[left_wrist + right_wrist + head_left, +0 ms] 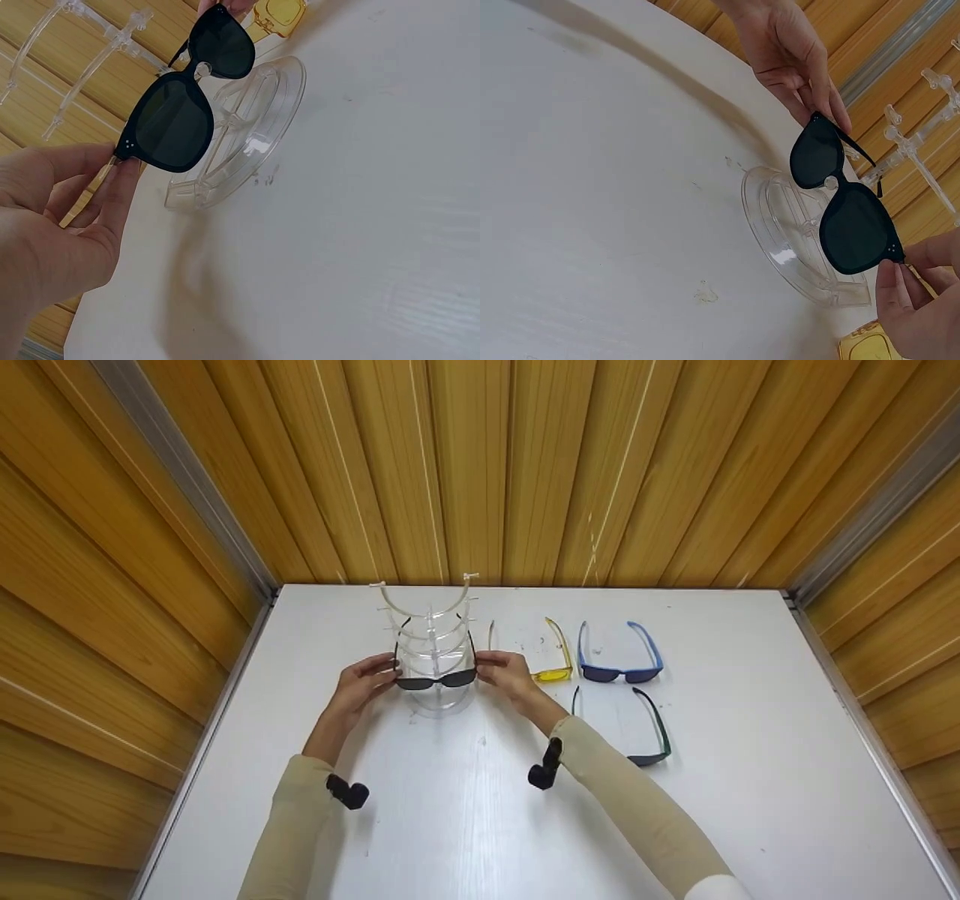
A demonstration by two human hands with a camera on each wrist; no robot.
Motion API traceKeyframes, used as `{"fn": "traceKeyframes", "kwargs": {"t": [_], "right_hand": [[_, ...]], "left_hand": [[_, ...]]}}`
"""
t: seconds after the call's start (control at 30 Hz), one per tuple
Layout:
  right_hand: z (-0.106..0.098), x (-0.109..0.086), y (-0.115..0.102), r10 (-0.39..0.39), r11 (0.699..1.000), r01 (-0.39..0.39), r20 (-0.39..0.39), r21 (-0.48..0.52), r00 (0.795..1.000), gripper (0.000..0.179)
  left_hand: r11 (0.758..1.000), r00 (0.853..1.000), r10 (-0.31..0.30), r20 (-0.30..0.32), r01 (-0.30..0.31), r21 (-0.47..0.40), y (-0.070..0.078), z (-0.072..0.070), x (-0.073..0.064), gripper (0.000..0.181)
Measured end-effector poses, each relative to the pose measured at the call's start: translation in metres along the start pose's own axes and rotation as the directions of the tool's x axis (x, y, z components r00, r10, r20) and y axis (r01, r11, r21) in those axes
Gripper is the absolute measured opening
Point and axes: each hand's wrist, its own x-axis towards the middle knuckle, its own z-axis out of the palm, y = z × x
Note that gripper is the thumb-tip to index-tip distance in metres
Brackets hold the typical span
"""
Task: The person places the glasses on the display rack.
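Observation:
Black sunglasses (pixel 457 679) with dark lenses are held level at the front of a clear display stand (pixel 442 708), their temples reaching back along its sides. At the left hinge, my left hand (pixel 355 688) pinches the frame between thumb and fingers; the left wrist view shows the fingers behind the corner of the sunglasses (pixel 174 124). On the other side, my right hand (pixel 511 676) grips the right hinge and temple. In the right wrist view, the bridge of the sunglasses (pixel 855 229) sits against a clear knob of the stand, above its curved base (pixel 776 244).
To the right of the stand lie yellow glasses (pixel 553 675), partly behind my right hand. Beside them are blue-framed sunglasses (pixel 622 674). Nearer, dark green sunglasses (pixel 661 735) are partly covered by my right sleeve. Wood-patterned walls (pixel 465 472) enclose the white table (pixel 480 825).

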Motion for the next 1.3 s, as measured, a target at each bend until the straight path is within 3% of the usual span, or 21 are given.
{"fn": "traceKeyframes", "kwargs": {"t": [0.63,0.9,1.1,1.3], "right_hand": [[-0.006,-0.005,0.000,0.042,0.996,-0.039,0.041,-0.076,0.998,0.036],[-0.009,-0.007,-0.002,0.030,0.996,-0.027,0.031,-0.083,0.999,0.038],[-0.017,-0.012,-0.010,0.057,0.992,-0.052,0.035,-0.116,0.998,0.041],[-0.029,-0.020,-0.020,0.080,0.988,-0.067,0.090,-0.141,0.993,0.042]], "left_hand": [[0.999,1.000,0.005,0.012,-0.004,-0.046,-0.004,0.004,-0.003,0.049],[0.998,1.000,0.017,0.024,-0.016,-0.061,-0.002,-0.002,-0.007,0.053],[1.000,1.000,0.017,0.015,-0.017,-0.025,0.001,-0.014,-0.017,0.055],[0.999,1.000,0.021,0.012,-0.022,0.041,0.004,-0.023,-0.033,0.052]]}}
